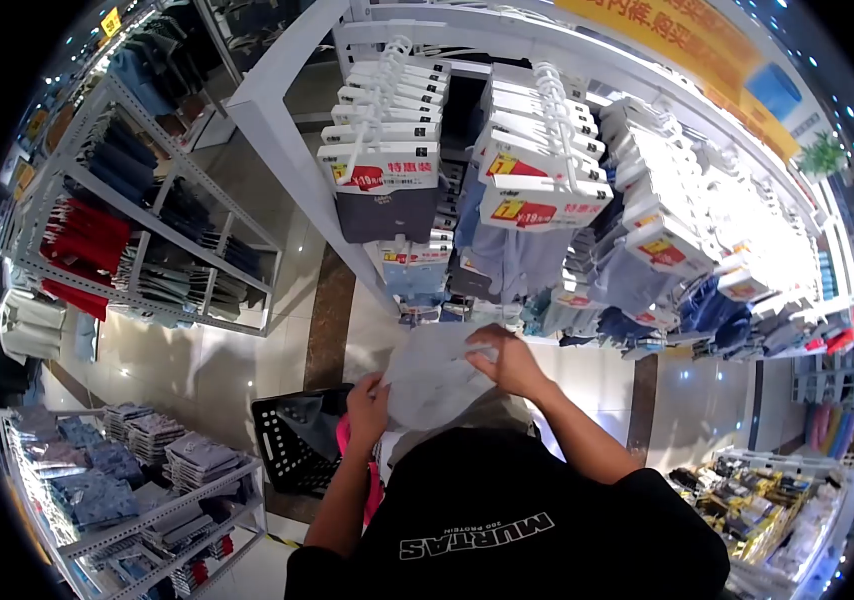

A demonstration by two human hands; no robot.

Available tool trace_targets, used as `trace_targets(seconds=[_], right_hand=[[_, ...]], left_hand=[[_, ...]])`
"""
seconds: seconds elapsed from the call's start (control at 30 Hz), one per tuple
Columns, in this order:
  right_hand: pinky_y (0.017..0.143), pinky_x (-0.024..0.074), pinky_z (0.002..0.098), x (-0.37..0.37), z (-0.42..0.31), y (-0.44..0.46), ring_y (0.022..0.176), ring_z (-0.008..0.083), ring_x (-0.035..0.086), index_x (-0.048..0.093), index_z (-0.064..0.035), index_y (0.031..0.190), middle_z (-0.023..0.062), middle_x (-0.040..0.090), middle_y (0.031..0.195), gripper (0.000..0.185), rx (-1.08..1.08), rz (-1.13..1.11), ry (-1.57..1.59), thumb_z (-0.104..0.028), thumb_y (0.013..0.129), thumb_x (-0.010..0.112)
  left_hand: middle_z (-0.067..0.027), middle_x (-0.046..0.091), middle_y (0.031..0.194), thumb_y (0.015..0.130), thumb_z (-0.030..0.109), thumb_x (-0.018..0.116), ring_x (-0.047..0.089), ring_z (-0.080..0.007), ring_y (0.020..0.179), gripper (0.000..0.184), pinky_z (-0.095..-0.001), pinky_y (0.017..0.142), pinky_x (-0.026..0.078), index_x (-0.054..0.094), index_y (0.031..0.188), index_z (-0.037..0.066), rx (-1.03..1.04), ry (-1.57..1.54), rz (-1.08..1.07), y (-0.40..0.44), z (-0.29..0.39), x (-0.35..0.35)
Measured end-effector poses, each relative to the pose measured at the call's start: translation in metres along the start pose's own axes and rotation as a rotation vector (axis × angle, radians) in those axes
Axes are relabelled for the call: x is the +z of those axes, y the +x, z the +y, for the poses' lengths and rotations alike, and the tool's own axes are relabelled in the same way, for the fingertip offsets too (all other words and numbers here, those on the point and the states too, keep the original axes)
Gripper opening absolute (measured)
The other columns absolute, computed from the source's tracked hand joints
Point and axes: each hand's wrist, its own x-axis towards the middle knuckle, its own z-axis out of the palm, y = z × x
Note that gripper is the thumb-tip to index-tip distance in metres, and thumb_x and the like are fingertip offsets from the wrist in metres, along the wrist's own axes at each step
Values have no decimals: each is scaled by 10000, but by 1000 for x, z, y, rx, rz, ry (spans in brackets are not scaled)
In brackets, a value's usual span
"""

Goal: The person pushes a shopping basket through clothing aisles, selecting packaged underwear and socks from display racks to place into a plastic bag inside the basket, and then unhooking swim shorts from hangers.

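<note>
In front of my waist I hold a thin, whitish, soft piece (432, 385); whether it is a plastic bag or a light garment I cannot tell. My left hand (371, 408) is closed on its left edge. The fingers of my right hand (505, 362) are bent over its upper right side. Close to my left forearm is a black shopping basket (277, 445) with a pink handle (343, 435), and dark grey cloth (319, 430) lies in it.
Ahead stands a white rack (297, 150) hung with carded garments (387, 210) and red-yellow price labels. Shelves with folded packs (132, 480) are at lower left, a bin of packets (747, 500) at lower right. A clothes rack (177, 155) stands at far left.
</note>
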Motion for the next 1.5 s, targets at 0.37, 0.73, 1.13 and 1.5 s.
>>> trace_targets(seconds=[0.37,0.73,1.13,1.5], right_hand=[[1039,457,367,-122,-111,56,1245,252,542,403,14,1432,169,522,1357,719,-233,886,1,-107,832,782],[974,488,298,-108,-97,101,1118,174,605,389,6,1413,119,613,1233,882,-120,635,752,-196,727,906],[925,531,312,-129,-88,98,1016,161,657,569,36,1262,96,689,1117,531,-149,514,616,-97,809,811],[946,514,339,-130,-81,15,1078,194,636,567,41,1280,107,667,1194,729,-195,353,813,53,617,869]], left_hand=[[-100,673,858,855,138,727,598,-158,757,271,-300,722,472,671,1056,-35,31,-176,-63,1,-20,41],[-21,543,653,849,238,788,472,-117,598,343,-290,574,400,698,1088,9,18,-70,-56,-40,-2,14],[-155,704,855,977,237,624,665,-208,771,259,-330,713,503,718,1072,14,244,70,-125,-23,2,14],[-82,657,747,1012,276,570,599,-125,717,334,-299,671,481,686,1035,-36,3,-28,-119,-8,19,-5]])
